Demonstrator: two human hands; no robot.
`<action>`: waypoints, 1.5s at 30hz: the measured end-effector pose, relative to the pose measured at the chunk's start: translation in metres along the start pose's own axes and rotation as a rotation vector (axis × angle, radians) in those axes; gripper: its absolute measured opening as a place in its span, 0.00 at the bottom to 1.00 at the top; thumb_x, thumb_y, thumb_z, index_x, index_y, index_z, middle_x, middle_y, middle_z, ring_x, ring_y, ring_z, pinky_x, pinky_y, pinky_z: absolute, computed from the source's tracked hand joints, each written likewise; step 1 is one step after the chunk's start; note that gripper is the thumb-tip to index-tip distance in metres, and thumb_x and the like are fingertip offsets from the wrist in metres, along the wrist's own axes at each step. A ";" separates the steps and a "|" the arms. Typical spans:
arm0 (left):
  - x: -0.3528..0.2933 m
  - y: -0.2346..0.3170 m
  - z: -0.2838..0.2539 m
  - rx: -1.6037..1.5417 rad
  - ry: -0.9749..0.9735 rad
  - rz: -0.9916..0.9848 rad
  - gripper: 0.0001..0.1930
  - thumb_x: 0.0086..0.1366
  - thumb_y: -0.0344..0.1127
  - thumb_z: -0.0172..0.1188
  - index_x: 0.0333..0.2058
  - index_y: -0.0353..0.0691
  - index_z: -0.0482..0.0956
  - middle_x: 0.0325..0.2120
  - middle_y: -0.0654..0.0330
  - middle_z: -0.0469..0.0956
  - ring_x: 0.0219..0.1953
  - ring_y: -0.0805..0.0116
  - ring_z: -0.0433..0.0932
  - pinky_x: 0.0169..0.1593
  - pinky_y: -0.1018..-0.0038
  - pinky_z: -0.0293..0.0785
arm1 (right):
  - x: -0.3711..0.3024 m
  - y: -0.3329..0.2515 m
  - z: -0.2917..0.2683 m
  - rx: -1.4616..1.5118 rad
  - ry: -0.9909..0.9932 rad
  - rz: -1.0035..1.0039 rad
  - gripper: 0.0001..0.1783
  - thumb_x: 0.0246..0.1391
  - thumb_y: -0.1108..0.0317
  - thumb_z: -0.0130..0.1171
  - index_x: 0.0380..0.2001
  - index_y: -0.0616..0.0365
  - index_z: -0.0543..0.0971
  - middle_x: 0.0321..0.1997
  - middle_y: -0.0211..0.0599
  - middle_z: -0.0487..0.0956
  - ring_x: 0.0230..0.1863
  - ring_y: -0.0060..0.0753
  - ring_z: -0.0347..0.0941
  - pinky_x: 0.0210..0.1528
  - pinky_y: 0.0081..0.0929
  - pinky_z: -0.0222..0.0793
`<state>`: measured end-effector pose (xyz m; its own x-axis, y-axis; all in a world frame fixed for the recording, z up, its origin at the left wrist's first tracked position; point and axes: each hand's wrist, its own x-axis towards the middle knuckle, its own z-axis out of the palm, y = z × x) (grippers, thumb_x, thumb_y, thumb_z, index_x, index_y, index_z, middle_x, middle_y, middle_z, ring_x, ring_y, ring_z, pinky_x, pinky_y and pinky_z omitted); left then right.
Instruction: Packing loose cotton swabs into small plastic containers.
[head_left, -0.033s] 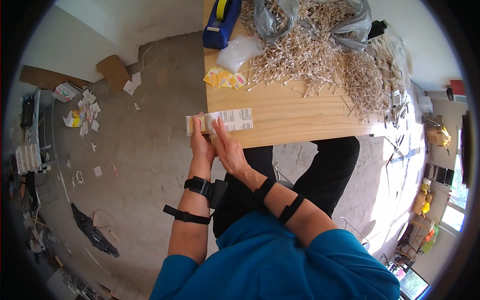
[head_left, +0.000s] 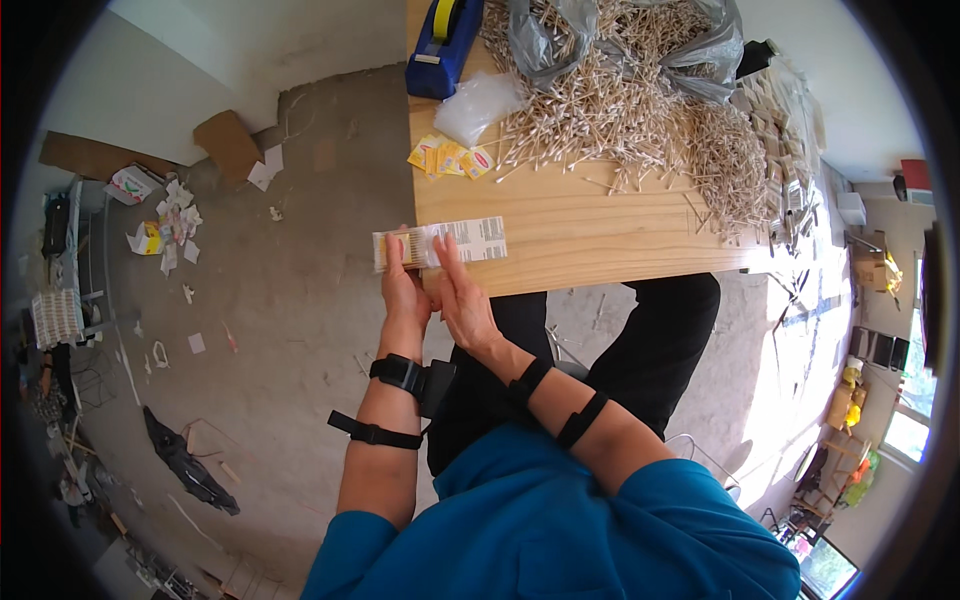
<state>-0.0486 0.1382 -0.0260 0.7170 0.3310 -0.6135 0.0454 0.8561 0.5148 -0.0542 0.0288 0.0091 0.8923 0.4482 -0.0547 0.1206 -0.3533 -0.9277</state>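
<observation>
At the table's near left corner, my left hand (head_left: 404, 297) grips a flat clear packet of cotton swabs (head_left: 412, 254), its thumb on top and its other fingers hidden beneath. The packet's left end juts past the table edge. A white printed card (head_left: 478, 240) extends to its right and rests on the wood. My right hand (head_left: 464, 308) lies beside the left one with its fingers stretched out, the fingertips touching where the swabs meet the card. Whether the card is inside the packet or under it, I cannot tell.
Loose cotton swabs (head_left: 590, 120) heap across the far side of the wooden table (head_left: 580, 230), with grey plastic bags (head_left: 550, 45) among them. A blue tape dispenser (head_left: 436, 70), clear plastic bags (head_left: 478, 108) and yellow labels (head_left: 450, 157) sit at far left. Packed bundles (head_left: 790, 150) line the right.
My right hand's fingers have slid slightly rightward over the packet toward the card. My left hand and the packet have hardly moved.
</observation>
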 end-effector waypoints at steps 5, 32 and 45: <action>-0.006 0.002 0.006 0.062 -0.018 0.028 0.29 0.71 0.57 0.49 0.59 0.41 0.69 0.53 0.57 0.72 0.53 0.64 0.72 0.57 0.67 0.71 | 0.005 0.004 -0.001 0.219 0.029 0.088 0.31 0.68 0.66 0.41 0.71 0.57 0.50 0.68 0.47 0.66 0.63 0.56 0.66 0.61 0.38 0.64; -0.002 0.000 0.002 0.034 -0.064 0.129 0.28 0.72 0.52 0.49 0.61 0.37 0.62 0.58 0.54 0.70 0.60 0.64 0.68 0.64 0.66 0.63 | 0.038 0.008 -0.045 0.605 -0.179 0.473 0.20 0.69 0.63 0.44 0.52 0.70 0.72 0.42 0.42 0.83 0.22 0.20 0.72 0.20 0.15 0.65; 0.001 0.002 0.001 0.008 -0.050 0.118 0.24 0.72 0.53 0.47 0.57 0.42 0.66 0.58 0.58 0.70 0.59 0.64 0.67 0.64 0.65 0.63 | 0.027 0.004 -0.040 0.758 -0.021 0.560 0.19 0.68 0.63 0.46 0.55 0.65 0.71 0.48 0.35 0.82 0.25 0.16 0.69 0.22 0.14 0.60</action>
<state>-0.0471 0.1393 -0.0250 0.7511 0.4087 -0.5184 -0.0359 0.8094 0.5861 -0.0123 0.0062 0.0188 0.7256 0.3921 -0.5654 -0.6454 0.1030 -0.7569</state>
